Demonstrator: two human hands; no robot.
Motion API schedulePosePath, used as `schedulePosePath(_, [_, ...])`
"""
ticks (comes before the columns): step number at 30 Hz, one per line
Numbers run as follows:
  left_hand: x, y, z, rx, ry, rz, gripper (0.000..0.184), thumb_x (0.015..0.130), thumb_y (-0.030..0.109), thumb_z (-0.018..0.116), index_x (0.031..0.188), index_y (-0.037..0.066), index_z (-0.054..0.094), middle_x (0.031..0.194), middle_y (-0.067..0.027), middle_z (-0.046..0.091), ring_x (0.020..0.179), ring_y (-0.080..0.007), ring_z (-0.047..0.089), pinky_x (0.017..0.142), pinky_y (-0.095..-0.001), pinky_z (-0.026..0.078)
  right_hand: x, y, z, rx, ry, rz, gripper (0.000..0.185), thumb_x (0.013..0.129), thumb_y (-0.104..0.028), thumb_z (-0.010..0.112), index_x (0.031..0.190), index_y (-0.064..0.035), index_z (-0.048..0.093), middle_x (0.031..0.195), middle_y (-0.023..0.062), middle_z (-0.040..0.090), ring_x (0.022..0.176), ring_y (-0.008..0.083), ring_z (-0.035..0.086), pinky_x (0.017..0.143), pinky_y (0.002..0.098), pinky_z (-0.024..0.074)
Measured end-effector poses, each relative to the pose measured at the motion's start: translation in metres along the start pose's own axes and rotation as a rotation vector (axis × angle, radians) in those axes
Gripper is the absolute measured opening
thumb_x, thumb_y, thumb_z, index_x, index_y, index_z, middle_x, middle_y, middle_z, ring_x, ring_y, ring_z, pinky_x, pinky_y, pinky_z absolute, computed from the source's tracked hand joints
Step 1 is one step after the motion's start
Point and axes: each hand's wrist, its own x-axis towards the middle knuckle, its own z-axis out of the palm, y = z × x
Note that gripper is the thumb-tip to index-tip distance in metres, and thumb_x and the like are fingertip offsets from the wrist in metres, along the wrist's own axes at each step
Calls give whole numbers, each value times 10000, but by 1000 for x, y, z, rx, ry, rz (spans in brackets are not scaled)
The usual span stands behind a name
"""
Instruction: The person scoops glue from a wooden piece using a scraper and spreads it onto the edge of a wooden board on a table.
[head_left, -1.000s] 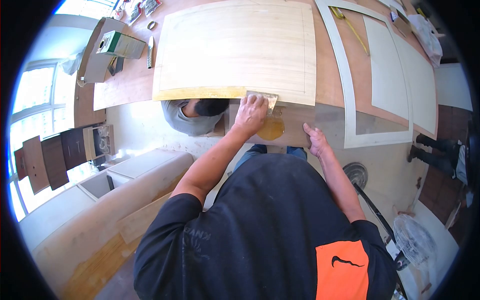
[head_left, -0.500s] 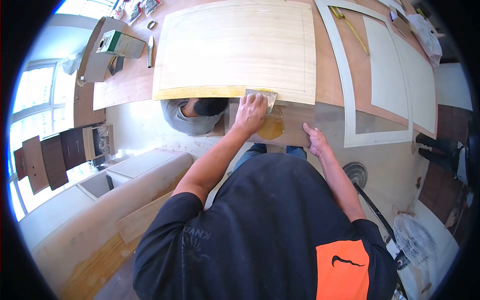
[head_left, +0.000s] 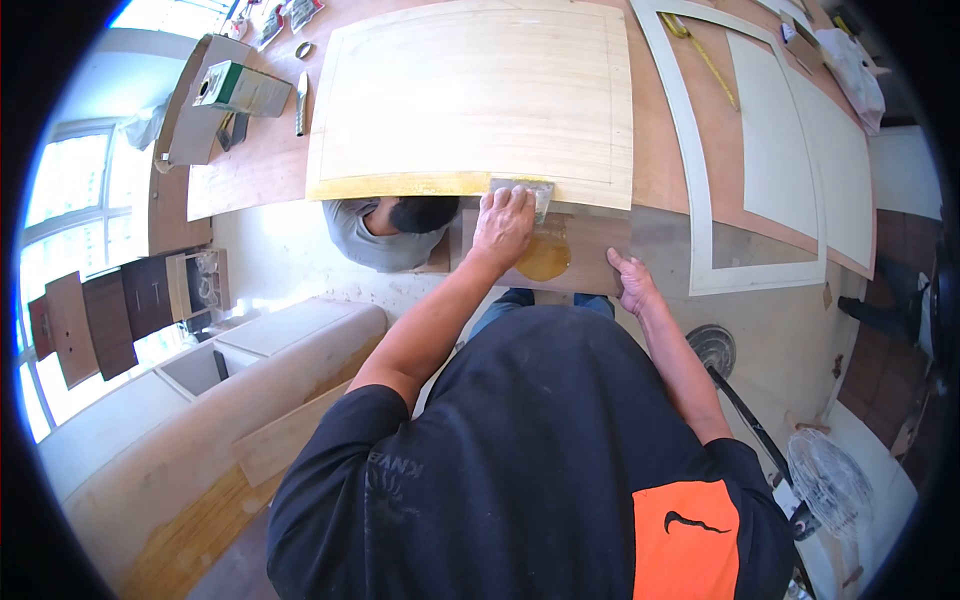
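My left hand (head_left: 503, 226) is closed on a flat metal scraper (head_left: 541, 193), pressed at the near edge of a pale wooden panel (head_left: 470, 95). Left of the blade, a wet yellow glue strip (head_left: 400, 184) runs along that edge. My right hand (head_left: 633, 282) grips the right side of a brown board (head_left: 592, 235), its thumb on top and its other fingers mostly hidden. A puddle of amber glue (head_left: 545, 258) lies on this board, just below the scraper.
A co-worker (head_left: 385, 230) is low beside the table, near my left arm. A knife (head_left: 301, 103) and a metal can (head_left: 250, 90) are at the left. A white frame (head_left: 700, 215) and yellow tape measure (head_left: 712, 75) lie right; a fan (head_left: 828, 475) stands behind.
Both hands stay nearly where they were, with the scraper at the same stretch of edge. At the far right, another person's dark-clothed legs have shifted.
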Motion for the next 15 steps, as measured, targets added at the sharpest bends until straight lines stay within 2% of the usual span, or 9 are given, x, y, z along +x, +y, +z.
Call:
schedulePosePath(5, [-9, -1, -8, -34, 24, 0, 432, 812, 104, 605, 1238, 31, 589, 1165, -104, 579, 1073, -311, 557, 906, -473, 433, 4, 2, -5, 26, -31, -12, 623, 891, -261, 829, 1353, 17, 517, 1275, 184, 658, 1162, 328, 655, 1007, 515, 535])
schedulePosePath(8, [1, 0, -13, -3, 23, 14, 431, 815, 119, 600, 1231, 8, 593, 1137, -120, 582, 1076, -310, 549, 913, -460, 423, 1, 0, 0, 3, 13, 1, 603, 898, -267, 821, 1346, 13, 532, 1270, 179, 662, 1155, 317, 660, 1007, 500, 537])
schedulePosePath(15, [-4, -5, -1, 5, 11, -25, 433, 808, 124, 608, 1225, 5, 592, 1130, -118, 590, 1063, -307, 553, 903, -460, 423, 5, 4, 1, 12, -43, -9, 563, 913, -269, 802, 1339, 5, 557, 1256, 164, 677, 1141, 303, 668, 996, 488, 545])
